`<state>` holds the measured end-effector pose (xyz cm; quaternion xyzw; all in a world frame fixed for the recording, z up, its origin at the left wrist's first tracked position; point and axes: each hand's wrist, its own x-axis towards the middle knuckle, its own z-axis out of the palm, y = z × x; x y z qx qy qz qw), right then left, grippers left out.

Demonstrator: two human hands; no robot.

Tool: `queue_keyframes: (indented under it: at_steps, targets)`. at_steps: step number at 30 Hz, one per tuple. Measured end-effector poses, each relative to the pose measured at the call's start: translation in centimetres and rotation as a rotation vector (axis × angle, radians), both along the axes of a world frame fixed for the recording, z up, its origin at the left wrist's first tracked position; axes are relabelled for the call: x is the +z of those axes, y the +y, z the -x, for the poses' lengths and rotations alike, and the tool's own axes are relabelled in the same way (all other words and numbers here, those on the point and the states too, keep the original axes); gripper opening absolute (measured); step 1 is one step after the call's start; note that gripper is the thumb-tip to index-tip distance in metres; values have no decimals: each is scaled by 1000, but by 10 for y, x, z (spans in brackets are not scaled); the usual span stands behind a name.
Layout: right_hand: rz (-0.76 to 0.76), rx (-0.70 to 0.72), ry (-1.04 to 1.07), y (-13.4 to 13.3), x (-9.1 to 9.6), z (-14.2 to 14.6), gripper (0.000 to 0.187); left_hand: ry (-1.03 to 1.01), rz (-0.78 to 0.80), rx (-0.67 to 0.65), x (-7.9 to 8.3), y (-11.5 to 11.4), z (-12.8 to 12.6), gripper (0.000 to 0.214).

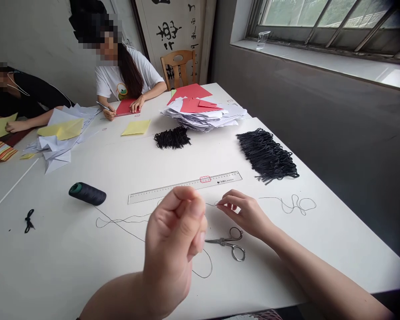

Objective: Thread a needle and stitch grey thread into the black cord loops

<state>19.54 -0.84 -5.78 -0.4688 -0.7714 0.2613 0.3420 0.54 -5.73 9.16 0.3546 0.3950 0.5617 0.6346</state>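
Head view: I see two heaps of black loops (268, 155) that look done; thread (120, 223) from the spool (90, 194) lies loose on the table (60, 271), seemingly unused; right hand (246, 212) pinches thread, left hand (173, 242) has fingertips together, on what I cannot tell

On the table (70, 271), the scissors (222, 241) lie near, the ruler (168, 189) behind them. Left of the ruler lies the thread spool (87, 194) (its thread (120, 224) trailing nearer and rightward). Right and farther lies one cord-loop pile (268, 155); a second cord-loop pile (172, 138) sits left of it, before the paper stack (203, 119).
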Motion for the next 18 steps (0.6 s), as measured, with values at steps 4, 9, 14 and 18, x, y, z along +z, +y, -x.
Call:
queue_keyframes:
  at_steps: [4,9,14,18]
  targets:
    - [6,-4,4,0,1,0,15,-39,47,-120,-6,2,-5,17]
    - [20,3,2,-1,4,1,16,-60,61,-174,-11,-3,-6,16]
    - [25,-2,-8,-2,4,0,15,-121,32,-231,-8,-5,-9,16]
    - [22,1,-12,-2,4,0,14,-144,36,-254,-6,-5,-13,19]
